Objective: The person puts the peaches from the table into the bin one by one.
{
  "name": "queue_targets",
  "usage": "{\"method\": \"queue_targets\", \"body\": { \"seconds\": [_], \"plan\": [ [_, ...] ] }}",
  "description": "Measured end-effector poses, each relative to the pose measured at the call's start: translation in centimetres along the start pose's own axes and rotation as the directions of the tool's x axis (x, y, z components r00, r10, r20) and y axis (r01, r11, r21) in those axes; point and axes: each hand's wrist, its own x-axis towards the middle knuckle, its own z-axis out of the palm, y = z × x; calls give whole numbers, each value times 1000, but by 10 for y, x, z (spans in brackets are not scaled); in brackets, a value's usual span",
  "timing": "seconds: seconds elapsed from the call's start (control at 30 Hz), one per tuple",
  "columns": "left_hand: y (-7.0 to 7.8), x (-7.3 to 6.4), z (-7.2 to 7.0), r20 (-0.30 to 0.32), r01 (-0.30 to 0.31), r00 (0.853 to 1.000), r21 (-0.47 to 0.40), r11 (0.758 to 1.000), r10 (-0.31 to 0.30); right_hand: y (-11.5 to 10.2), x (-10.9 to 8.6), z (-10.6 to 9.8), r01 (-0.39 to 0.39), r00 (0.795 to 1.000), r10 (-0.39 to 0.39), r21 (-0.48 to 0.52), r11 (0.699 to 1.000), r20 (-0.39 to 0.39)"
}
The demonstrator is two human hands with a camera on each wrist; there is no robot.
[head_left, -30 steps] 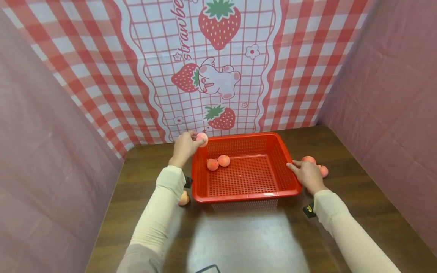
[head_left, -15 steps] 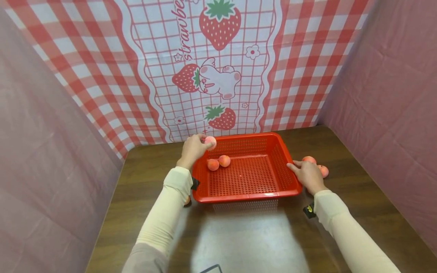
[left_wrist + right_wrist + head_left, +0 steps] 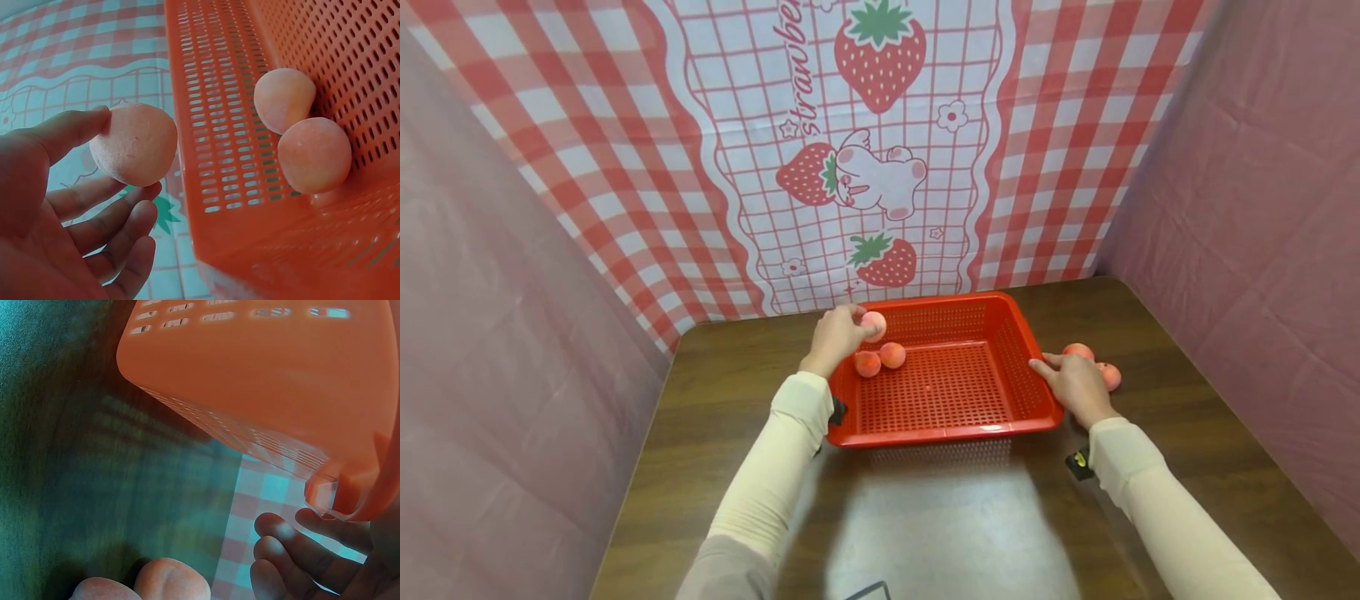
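Note:
My left hand (image 3: 835,337) pinches a pale pink peach (image 3: 874,326) between thumb and fingers, at the back left corner of the red plastic basket (image 3: 910,437). The left wrist view shows this held peach (image 3: 136,145) beside the basket's rim, while the lower fingers curl loosely beneath it. Inside the basket, toward its left end, lie two more peaches (image 3: 867,364), side by side. At the opposite end my right hand (image 3: 1078,387) holds the rim, thumb over the edge and fingers outside. Under the rim, the right wrist view catches these fingers (image 3: 306,556); the thumb is hidden there.
Peaches (image 3: 1108,377) lie on the brown wooden table (image 3: 700,433) just right of the right hand, partly covered by it. A checked strawberry cloth (image 3: 955,192) hangs behind the table. Pink curtains (image 3: 1247,208) stand on both sides.
My left hand has carried its peach rightward and slightly lower, to the basket's back left corner. The loose peach left of the basket is now hidden behind the left forearm. The right hand stays put.

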Motion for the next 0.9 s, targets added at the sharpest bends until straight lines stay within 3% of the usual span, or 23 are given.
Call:
{"method": "queue_targets", "body": {
  "seconds": [0.3, 0.63, 0.77, 0.9],
  "plan": [
    [-2, 1, 11, 60, 3, 998, -21, 1000, -2, -1, -1, 1, -1, 1000, 1, -12, 1000, -6],
    [2, 0, 20, 91, 41, 995, 80, 996, -49, -1, -1, 0, 12, 1000, -12, -14, 1000, -20],
    [2, 0, 23, 142, 43, 988, 116, 992, -59, -1, -1, 0, 12, 1000, -13, -10, 1000, -20],
    [1, 1, 25, 225, 50, 971, 127, 991, -78, -1, 1, 0, 0, 1000, 0, -8, 1000, -5]
  ]
}}
